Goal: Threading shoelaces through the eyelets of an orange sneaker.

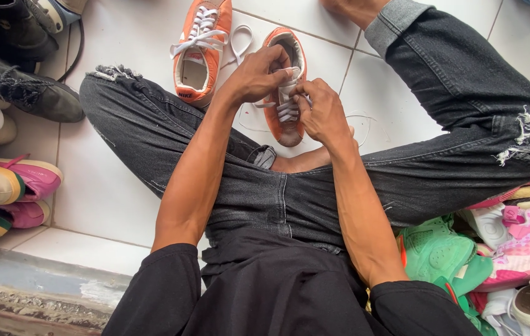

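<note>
Head cam looks straight down at someone sitting cross-legged on white tile, with an orange sneaker [283, 93] at top center of the frame, and both hands are on it. Left hand [258, 78] is closed over the shoe's tongue and white lace [288, 111], while right hand [322, 113] pinches the lace just beside it. A second orange sneaker [199, 50] sits right next to it on the left, dark shoes [19, 81] fill the upper left, and green shoes [439, 255] pile up lower right.

Dark shoes [25, 87] and pink sneakers [25, 177] left, green sneakers [436, 252] right.
</note>
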